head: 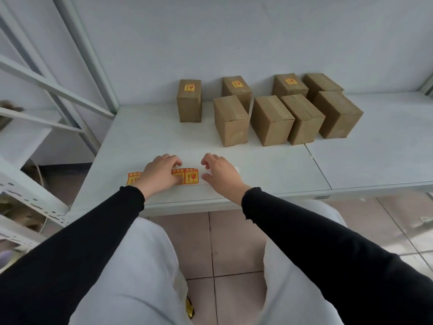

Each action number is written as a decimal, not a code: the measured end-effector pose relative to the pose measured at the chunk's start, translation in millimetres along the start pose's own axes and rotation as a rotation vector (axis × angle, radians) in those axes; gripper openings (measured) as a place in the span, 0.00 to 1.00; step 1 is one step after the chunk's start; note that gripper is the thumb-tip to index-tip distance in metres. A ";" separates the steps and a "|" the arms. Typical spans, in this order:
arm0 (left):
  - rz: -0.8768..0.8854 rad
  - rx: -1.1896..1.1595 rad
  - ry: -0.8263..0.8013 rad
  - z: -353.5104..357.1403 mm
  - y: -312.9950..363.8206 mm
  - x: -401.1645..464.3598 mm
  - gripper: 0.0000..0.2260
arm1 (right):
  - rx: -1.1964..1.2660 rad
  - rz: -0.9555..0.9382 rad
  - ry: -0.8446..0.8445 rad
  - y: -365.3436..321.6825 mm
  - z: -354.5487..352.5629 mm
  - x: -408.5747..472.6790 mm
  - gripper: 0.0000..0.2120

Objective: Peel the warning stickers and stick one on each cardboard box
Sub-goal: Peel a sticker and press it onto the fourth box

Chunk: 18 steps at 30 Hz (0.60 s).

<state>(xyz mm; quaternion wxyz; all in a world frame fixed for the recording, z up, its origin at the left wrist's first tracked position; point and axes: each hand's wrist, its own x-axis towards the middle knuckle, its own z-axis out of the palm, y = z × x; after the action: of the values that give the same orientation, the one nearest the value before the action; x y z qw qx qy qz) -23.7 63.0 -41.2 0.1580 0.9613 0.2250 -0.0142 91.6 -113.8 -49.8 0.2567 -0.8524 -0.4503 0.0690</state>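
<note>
A strip of yellow and red warning stickers lies near the front edge of the white table. My left hand rests flat on the strip and covers its middle. My right hand hovers just right of the strip's end, fingers apart, holding nothing. Several brown cardboard boxes stand at the back. The left box and two in the back row carry a sticker on top. The front-row boxes have plain tops.
White metal shelving stands to the left of the table. A second table top adjoins on the right. A white wall rises behind the boxes. Tiled floor and my light-coloured trousers show below the table edge.
</note>
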 end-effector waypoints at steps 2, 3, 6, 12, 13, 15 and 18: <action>-0.016 0.067 0.002 2.8 3.3 1.1 0.16 | -0.033 0.000 -0.012 5.9 4.5 -2.8 0.15; -0.028 0.078 -0.013 4.4 4.1 1.9 0.14 | -0.044 -0.003 -0.016 8.8 6.0 -3.9 0.15; -0.064 -0.011 -0.032 8.5 4.4 5.1 0.04 | -0.073 -0.013 0.004 15.3 8.4 -6.0 0.14; -0.081 -0.221 -0.020 11.3 10.3 10.1 0.08 | -0.040 -0.014 0.109 17.6 13.8 -6.3 0.11; -0.077 -0.243 -0.019 11.5 11.9 10.9 0.08 | -0.026 -0.017 0.126 16.3 14.4 -5.9 0.10; -0.068 -0.277 -0.011 12.2 14.9 12.1 0.07 | -0.022 -0.018 0.152 13.8 14.5 -5.6 0.08; -0.063 -0.304 0.002 12.8 18.4 13.2 0.07 | 0.003 0.007 0.183 11.8 11.7 -5.8 0.04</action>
<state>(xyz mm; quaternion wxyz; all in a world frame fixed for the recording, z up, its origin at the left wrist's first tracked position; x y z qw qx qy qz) -3.3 49.1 -49.1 0.3012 0.9187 0.2550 0.0163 92.8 -119.5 -66.4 0.2980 -0.8563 -0.4218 -0.0076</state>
